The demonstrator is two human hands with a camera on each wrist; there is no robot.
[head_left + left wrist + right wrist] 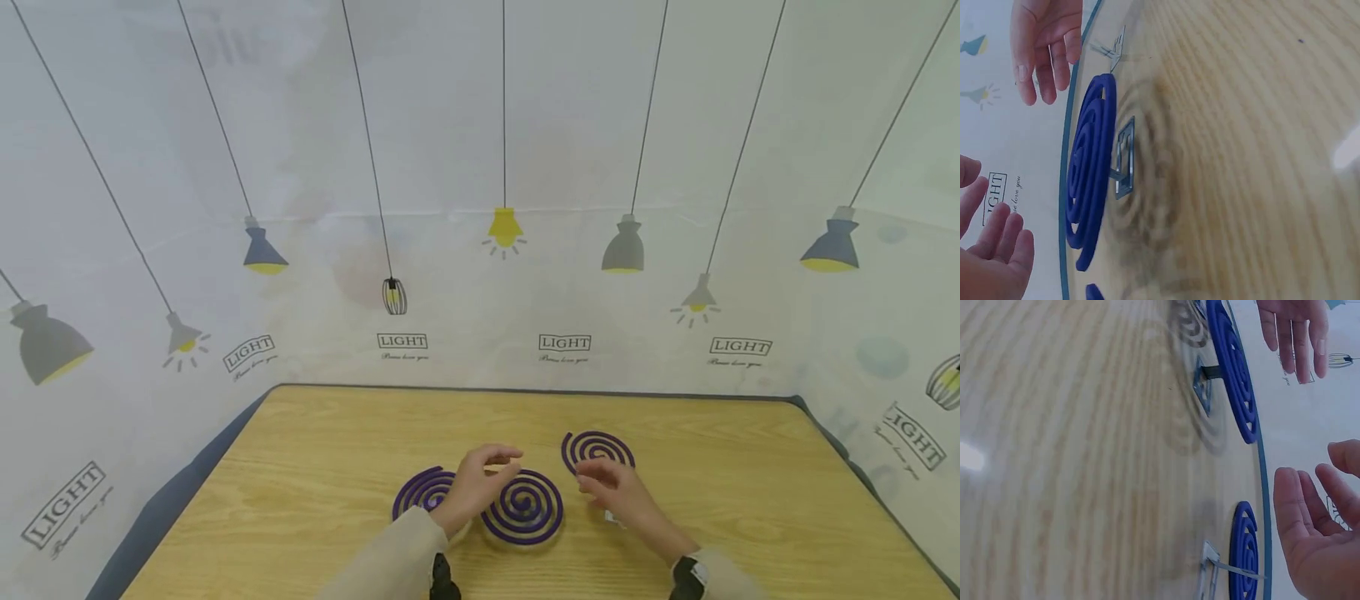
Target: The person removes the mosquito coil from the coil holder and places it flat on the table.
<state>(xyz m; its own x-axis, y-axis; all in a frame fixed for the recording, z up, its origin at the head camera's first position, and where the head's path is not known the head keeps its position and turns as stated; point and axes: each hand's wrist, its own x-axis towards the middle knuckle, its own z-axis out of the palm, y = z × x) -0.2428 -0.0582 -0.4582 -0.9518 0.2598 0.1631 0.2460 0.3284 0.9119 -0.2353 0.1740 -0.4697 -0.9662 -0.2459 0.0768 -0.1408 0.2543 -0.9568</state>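
Three purple mosquito coils are on the wooden table. The middle coil [522,503] sits raised on a thin metal stand [1115,175], with its ringed shadow below. My left hand [476,487] hovers over the gap between it and the left coil [433,502], which it partly covers. Its fingers are loosely bent and hold nothing. To the right, my right hand [618,492] is in the air before the far right coil [598,452], its fingers relaxed and nothing gripped. Below that hand lies another metal stand [1209,556], with a strip sticking up, apart from the coil.
Around the wooden table [337,425] stand white cloth walls [450,150] printed with hanging lamps and the word LIGHT. Along the table's back and sides runs a dark edge [180,475]. A bright reflection shows on the tabletop in both wrist views.
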